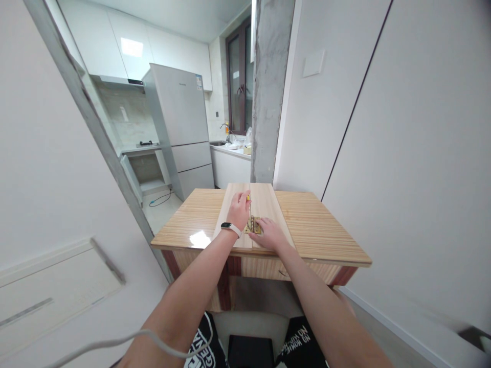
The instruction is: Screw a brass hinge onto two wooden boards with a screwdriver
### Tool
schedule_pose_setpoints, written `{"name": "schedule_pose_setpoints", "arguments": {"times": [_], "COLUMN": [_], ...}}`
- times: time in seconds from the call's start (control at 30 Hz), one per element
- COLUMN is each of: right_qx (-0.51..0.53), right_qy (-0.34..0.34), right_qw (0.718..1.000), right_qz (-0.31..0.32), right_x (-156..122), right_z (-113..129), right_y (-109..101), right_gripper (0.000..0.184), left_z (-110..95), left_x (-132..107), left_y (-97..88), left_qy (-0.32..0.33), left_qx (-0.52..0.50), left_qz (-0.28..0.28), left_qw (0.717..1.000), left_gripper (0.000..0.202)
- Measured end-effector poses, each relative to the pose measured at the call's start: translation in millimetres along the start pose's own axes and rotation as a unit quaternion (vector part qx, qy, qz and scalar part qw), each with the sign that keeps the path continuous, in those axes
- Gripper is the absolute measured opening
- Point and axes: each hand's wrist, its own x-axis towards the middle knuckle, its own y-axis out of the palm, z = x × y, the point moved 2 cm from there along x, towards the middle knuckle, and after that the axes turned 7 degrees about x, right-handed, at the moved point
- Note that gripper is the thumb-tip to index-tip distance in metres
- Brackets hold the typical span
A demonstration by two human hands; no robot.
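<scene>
Two pale wooden boards point(267, 197) lie side by side on the table, with a seam between them. A brass-coloured hinge point(252, 224) is spread flat across that seam near the front. My right hand point(270, 234) holds the hinge's right side, thumb at its near edge and fingers at its far edge. Just beyond it, my left hand point(240, 208), with a banded watch at the wrist, is closed around a small yellow thing point(248, 198). Most of that thing is hidden by the fingers, so its kind cannot be made out.
The wood-grain table point(314, 230) has a drawer with a handle point(283, 273) on my side. A white cable point(115, 341) crosses over my left forearm. Beyond stand a grey fridge point(187, 112) and a sink counter point(232, 163). A white wall point(402, 128) rises at the right.
</scene>
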Motion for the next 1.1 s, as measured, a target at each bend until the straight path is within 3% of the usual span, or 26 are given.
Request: {"name": "schedule_pose_setpoints", "arguments": {"times": [0.43,0.7,0.87,1.1], "right_qx": [0.001,0.0,0.003,-0.001], "right_qy": [-0.005,-0.008,-0.01,-0.006], "right_qw": [1.0,1.0,1.0,1.0], "right_qz": [-0.001,-0.006,-0.006,-0.002], "right_x": [0.2,-0.4,-1.3,-0.6], "right_z": [-1.1,-1.0,1.3,2.0], "right_y": [-0.3,-0.1,-2.5,-3.3], "right_gripper": [0.073,0.073,0.072,0.072], "left_z": [2.4,-4.3,-5.7,-4.5], "left_x": [3.6,1.3,1.4,1.2], "left_y": [1.4,1.0,1.5,1.8], "left_qy": [-0.028,0.006,0.005,-0.006], "left_qx": [-0.011,-0.008,-0.022,-0.008], "left_qz": [0.001,0.009,0.015,0.007], "left_qw": [1.0,1.0,1.0,1.0], "left_gripper": [0.025,0.028,0.035,0.028]}}
